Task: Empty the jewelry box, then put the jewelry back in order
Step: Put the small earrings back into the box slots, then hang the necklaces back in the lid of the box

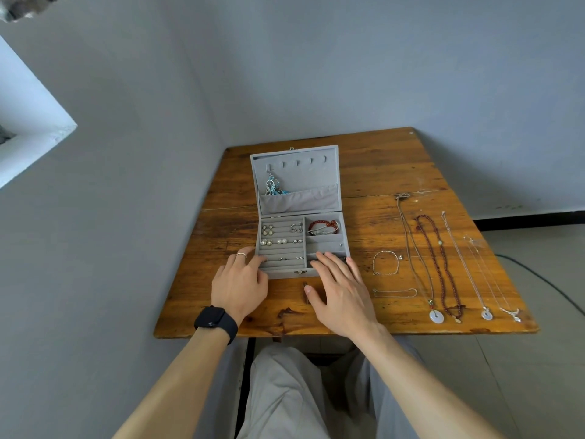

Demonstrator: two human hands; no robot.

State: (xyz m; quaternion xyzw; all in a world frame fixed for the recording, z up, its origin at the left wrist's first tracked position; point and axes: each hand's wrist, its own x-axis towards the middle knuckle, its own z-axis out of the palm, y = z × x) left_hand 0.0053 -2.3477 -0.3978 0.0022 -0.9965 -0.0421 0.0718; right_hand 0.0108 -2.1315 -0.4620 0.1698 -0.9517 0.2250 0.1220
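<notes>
Across the near edge of the wooden table (395, 172), two bare forearms reach forward from the person's lap, the left one wearing a black watch (216, 320).

Both hands lie palm down on the front of the grey jewelry box (286, 275). The left hand (239, 285) rests at the front left corner, fingers loosely spread over the rim and the ring rolls, thumb by the front wall. It grips nothing, and a thin ring (241, 255) sits on one finger. The right hand (340, 293) lies flat with straight fingers over the front right compartment, thumb held out to the side, and it too holds nothing.

The box sits toward the table's left side with its lid (300, 172) standing upright. A row of hooks runs along the top of the lid, and a blue-and-silver piece (273, 185) hangs from one into the lid's pocket.

To the right of the box, well apart from it, four necklaces are laid out lengthwise:
- a white-disc pendant necklace (436, 316)
- a dark red bead necklace (440, 243)
- a smaller disc pendant chain (486, 314)
- a silver pendant chain (515, 314)

Between these and the box lie two thin silver bracelets (384, 263).

Inside the box, a red bracelet (323, 224) fills the back right compartment, and small earrings (273, 241) sit along the rolls.
</notes>
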